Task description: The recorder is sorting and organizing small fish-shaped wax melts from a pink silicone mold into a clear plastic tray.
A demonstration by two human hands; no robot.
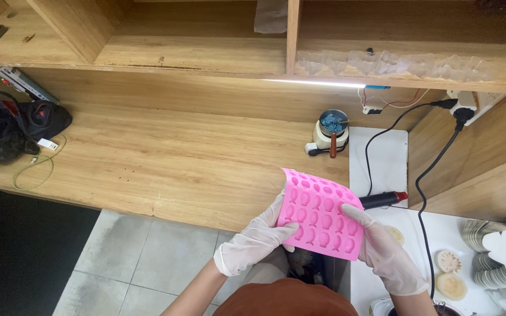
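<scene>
Holding a pink mold (pixel 321 213) with rows of small cavities, left hand (pixel 257 240) and right hand (pixel 383 250) grasp its near edges.

There is one camera, worn on the person's head. It looks almost straight down, from above and close to the hands. The wooden counter (pixel 165 164) fills the middle, the shelf (pixel 206 55) runs along the top, and the floor (pixel 142 263) shows at the bottom left.
</scene>
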